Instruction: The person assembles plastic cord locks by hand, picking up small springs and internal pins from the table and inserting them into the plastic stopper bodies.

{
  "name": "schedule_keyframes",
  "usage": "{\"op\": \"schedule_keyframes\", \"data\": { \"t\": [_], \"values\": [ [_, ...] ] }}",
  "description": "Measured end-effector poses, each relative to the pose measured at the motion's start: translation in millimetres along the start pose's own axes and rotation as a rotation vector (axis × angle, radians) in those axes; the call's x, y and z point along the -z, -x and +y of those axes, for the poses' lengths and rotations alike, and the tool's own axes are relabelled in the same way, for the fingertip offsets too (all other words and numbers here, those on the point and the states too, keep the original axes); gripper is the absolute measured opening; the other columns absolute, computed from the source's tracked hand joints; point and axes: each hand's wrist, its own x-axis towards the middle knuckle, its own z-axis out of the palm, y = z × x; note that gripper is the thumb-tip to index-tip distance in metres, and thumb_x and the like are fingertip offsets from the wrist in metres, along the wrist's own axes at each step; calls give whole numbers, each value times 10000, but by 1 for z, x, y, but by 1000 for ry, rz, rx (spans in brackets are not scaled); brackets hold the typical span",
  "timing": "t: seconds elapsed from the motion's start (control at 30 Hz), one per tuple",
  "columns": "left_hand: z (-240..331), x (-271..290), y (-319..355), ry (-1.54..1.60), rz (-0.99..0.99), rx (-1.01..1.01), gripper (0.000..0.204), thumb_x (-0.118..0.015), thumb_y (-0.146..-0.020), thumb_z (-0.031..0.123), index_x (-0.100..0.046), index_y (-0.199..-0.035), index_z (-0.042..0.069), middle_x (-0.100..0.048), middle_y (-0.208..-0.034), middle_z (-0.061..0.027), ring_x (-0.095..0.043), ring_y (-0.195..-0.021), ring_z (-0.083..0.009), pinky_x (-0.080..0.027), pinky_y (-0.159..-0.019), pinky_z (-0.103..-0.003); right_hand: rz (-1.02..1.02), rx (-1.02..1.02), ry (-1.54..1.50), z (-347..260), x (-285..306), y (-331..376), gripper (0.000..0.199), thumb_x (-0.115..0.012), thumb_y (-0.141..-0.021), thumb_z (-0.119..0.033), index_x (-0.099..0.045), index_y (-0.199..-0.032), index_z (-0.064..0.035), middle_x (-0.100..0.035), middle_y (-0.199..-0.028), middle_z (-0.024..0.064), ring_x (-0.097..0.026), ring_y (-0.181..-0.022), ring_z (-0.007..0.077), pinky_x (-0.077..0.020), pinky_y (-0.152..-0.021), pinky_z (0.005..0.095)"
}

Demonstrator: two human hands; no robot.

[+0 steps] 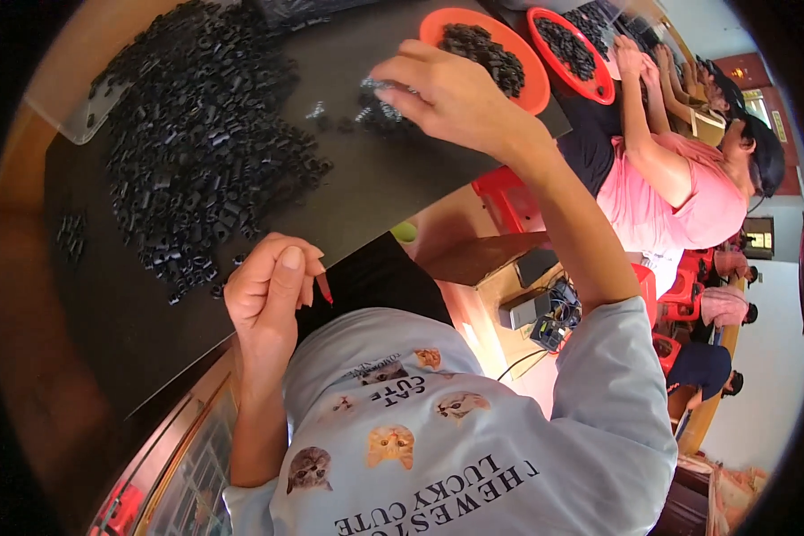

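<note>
My left hand point(272, 284) is closed at the table's near edge, beside the big pile of small black parts point(192, 152). Its thumb presses on the curled fingers, and a thin red tip shows at its right side; what it holds, if anything, is hidden. Farther right, my right hand point(456, 94) reaches over the dark tabletop point(357, 192) with fingers bent down and drawn together. Under its fingertips lies a small heap of black parts point(375, 114), partly covered by the hand. Just beyond stands an orange-red tray point(538, 85) with more black parts.
A second red tray point(590, 89) of black parts stands farther right, near a person in pink point(661, 192). A clear plastic bin point(76, 125) is at the left edge. A small black group point(71, 237) lies at left. Red stools point(500, 201) stand below the table.
</note>
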Motion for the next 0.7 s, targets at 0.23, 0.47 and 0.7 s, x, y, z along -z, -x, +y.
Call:
{"op": "schedule_keyframes", "data": {
  "t": [0.23, 0.47, 0.7],
  "values": [
    [0, -3, 1, -11, 0, -22, 226, -505, -983, 114, -629, -864, -33, -566, -749, -39, -434, -528, -47, -360, -479, -199, -24, 73, -73, -26, -25, -25, 218, -660, -852, -205, -630, -1030, -82, -552, -939, 75, -599, -761, 278, -495, -645, 373],
    [-3, 0, 3, -22, 13, -32, 216, -512, -975, 106, -625, -852, -31, -564, -718, -26, -425, -508, -42, -346, -473, -206, -71, 129, 104, -16, -33, -24, 150, -653, -827, -141, -651, -957, -66, -558, -925, 72, -591, -872, 270, -496, -683, 385],
    [-3, 0, 3, -52, 14, -54, 192, -526, -962, 90, -628, -846, -24, -556, -692, -21, -435, -511, -44, -347, -474, -212, -52, 61, 71, -33, -44, -66, 194, -620, -854, -172, -625, -1029, -91, -572, -947, 84, -601, -900, 305, -499, -727, 419]
  ]
}}
